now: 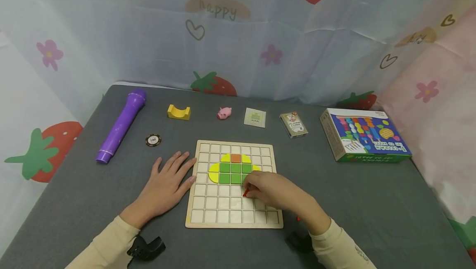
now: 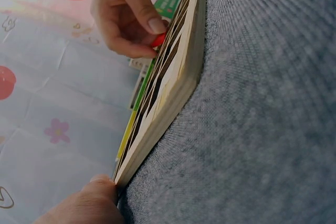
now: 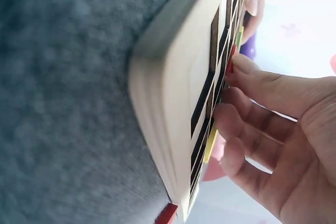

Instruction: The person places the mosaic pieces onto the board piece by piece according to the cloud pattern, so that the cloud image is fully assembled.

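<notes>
A wooden grid board (image 1: 219,215) lies on the grey table, with green, yellow and orange tiles (image 1: 233,169) set in its upper middle squares. My right hand (image 1: 269,189) pinches a small red tile (image 1: 245,193) over a square just below the green tiles; the left wrist view shows the same red tile (image 2: 158,40) between thumb and finger. My left hand (image 1: 165,186) lies flat on the table, its fingertips (image 1: 191,162) touching the board's left edge (image 2: 157,124). A second red piece (image 3: 167,214) lies by the board's near corner.
Along the far side lie a purple toy microphone (image 1: 120,125), a poker chip (image 1: 153,140), a yellow arch block (image 1: 179,112), a pink pig (image 1: 224,113), a small card (image 1: 255,117), a card deck (image 1: 293,124) and a colourful box (image 1: 364,136). Patterned cloth hangs behind.
</notes>
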`<state>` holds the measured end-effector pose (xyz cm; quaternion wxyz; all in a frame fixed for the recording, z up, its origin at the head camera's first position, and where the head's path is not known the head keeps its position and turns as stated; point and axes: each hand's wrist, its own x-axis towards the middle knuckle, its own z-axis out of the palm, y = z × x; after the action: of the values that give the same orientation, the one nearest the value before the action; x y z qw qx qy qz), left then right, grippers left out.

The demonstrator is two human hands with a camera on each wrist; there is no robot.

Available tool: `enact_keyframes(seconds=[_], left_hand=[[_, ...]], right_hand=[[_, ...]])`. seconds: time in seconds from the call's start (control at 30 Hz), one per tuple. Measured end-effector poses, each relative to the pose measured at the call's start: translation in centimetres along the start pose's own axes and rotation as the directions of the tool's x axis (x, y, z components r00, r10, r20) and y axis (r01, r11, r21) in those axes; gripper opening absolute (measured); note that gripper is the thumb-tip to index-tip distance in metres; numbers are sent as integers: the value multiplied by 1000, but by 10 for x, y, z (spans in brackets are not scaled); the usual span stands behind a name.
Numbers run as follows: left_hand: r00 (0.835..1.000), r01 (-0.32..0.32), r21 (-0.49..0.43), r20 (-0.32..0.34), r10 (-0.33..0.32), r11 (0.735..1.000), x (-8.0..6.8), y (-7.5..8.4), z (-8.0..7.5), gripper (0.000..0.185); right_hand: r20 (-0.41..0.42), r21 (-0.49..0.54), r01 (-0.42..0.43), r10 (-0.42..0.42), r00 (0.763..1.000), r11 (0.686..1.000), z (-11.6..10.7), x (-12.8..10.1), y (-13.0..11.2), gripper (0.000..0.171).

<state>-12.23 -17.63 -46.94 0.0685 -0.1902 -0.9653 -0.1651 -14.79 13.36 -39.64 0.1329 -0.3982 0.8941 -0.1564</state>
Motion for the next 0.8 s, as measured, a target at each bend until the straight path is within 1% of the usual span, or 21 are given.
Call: enact_keyframes(seconds=[0.13,0.23,0.3,0.37,0.43,0.5,0.63,0.73,0.8], left_hand=[[1000,-1,-1,-1,1,1000,0,0,0,54],[1000,2,-4,3,-2,1000,0,0,0,54],[1000,4,-3,6,-4,1000,0,1,0,54],[1000,7,-3,9,-7,1000,0,1,0,54],[1000,7,-4,11,-7,1000,1,1,0,54],[1000,4,-5,8,-4,1000,1,2,0,54],[1000,3,-1,6,-3,1000,0,1,0,54],[1000,5,5,9,-6,1000,0,0,0,54],[1000,3,4,4,-3,1000,0,-1,1,54]], right_hand=[[10,5,-13,13,1000,1000,-4,-3,2,12],[-14,2,-24,24,1000,1000,-11,-9,6,16],[-49,-7,-36,36,998,999,-17,-15,11,17],[-75,-17,-66,65,995,998,-22,-22,16,17],[-80,-21,-111,109,991,994,-26,-31,22,17],[-64,-22,-160,159,985,987,-27,-39,29,16],[7,-2,-243,243,970,970,-26,-51,41,20],[49,32,-275,274,961,961,-22,-56,45,26],[47,40,-268,266,963,963,-19,-57,47,26]])
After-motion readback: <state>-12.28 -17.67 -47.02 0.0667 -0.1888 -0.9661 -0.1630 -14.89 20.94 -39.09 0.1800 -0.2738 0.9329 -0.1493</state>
